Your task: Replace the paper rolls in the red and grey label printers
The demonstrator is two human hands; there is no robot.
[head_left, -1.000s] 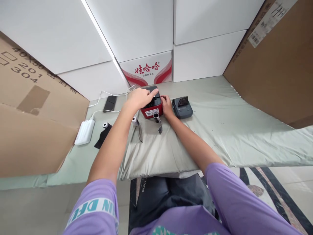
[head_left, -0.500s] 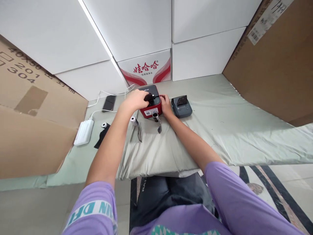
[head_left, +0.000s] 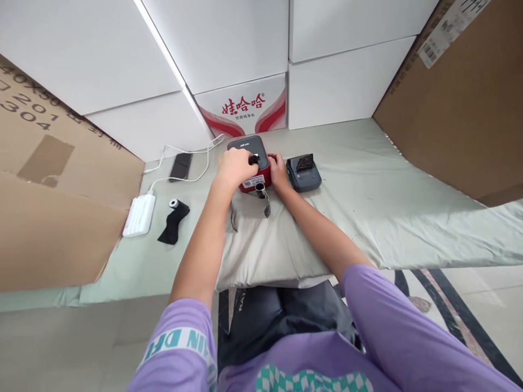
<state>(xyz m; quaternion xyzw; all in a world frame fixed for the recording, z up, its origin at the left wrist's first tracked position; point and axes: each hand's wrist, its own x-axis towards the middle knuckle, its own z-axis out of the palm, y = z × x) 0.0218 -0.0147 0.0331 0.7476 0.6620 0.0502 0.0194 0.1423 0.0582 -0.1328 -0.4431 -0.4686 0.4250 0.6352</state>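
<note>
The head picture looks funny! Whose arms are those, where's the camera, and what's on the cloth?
There's no robot here. A person wears the camera on their head, so it sees their own arms. The left hand is on top of a red and black box, its fingers by something dark; I can't tell if they grip it. The right hand touches the box's side. On the green cloth are also a grey gadget, a phone and a roll with a black strip.

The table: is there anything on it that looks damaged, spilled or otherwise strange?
The small roll in front of the red device has a dark, crumpled tail, not neatly wound. The cloth is wrinkled near its edge. No spill shows.
</note>
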